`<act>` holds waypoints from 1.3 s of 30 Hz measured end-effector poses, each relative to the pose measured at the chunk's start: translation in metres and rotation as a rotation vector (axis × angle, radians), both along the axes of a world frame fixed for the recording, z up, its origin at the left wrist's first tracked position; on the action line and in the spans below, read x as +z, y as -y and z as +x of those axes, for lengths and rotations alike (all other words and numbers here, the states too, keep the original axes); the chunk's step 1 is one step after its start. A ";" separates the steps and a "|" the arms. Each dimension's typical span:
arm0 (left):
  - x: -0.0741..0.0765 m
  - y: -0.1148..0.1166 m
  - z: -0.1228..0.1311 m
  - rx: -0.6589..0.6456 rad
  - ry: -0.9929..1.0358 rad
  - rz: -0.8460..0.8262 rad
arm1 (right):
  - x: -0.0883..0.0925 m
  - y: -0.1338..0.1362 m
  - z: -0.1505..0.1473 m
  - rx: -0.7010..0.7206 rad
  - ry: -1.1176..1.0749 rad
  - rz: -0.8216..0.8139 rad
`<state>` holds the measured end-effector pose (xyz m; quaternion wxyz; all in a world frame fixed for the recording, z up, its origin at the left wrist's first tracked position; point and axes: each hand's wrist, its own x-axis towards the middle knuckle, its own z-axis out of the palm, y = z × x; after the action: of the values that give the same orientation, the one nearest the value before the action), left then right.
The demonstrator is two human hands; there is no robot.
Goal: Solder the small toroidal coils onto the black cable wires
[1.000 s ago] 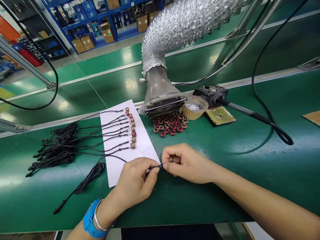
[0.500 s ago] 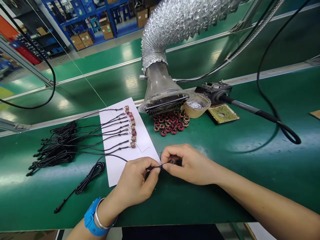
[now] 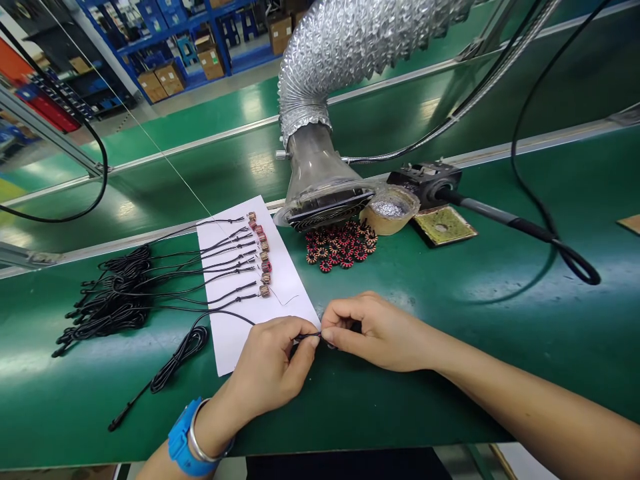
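My left hand (image 3: 273,363) pinches the end of a thin black cable (image 3: 183,347) just off the corner of a white paper sheet (image 3: 235,333). Fingertip to fingertip with it, my right hand (image 3: 373,330) is closed in a pinch on a small dark part at the cable's tip, mostly hidden by the fingers. The cable runs left across the paper to a loose coil on the green bench. On the paper lie several cables in a row, each ending in a small wound coil (image 3: 264,291).
A pile of red and orange toroid coils (image 3: 340,245) lies by the fume extractor hood (image 3: 325,200) with its foil duct. A tape roll (image 3: 390,210), soldering iron stand (image 3: 425,180), sponge pad (image 3: 443,225) and black cable bundle (image 3: 107,300) sit on the green bench.
My two hands have drawn slightly closer together at the cable tip and the view has shifted a little; otherwise nothing has moved.
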<state>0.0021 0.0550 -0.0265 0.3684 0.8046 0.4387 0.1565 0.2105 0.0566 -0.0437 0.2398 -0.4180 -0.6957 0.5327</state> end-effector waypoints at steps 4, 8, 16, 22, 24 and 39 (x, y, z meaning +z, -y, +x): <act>0.000 0.000 0.001 0.011 0.016 -0.067 | 0.000 -0.002 0.002 0.031 0.000 0.008; -0.002 0.001 0.003 0.048 0.047 -0.161 | 0.002 -0.003 0.003 0.031 0.021 0.031; -0.010 0.005 0.004 0.110 0.117 -0.397 | 0.013 0.000 0.009 0.147 0.234 0.081; -0.011 0.005 0.006 0.152 0.193 -0.442 | 0.011 0.002 0.002 0.129 0.117 0.015; -0.011 0.004 0.006 0.146 0.202 -0.449 | 0.011 0.002 0.001 0.117 0.087 0.003; -0.007 0.004 0.001 0.081 0.115 -0.456 | 0.007 0.003 0.000 0.045 -0.003 -0.038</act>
<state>0.0035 0.0513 -0.0336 0.5584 0.6720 0.4729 0.1138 0.2105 0.0532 -0.0363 0.2208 -0.4060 -0.6944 0.5516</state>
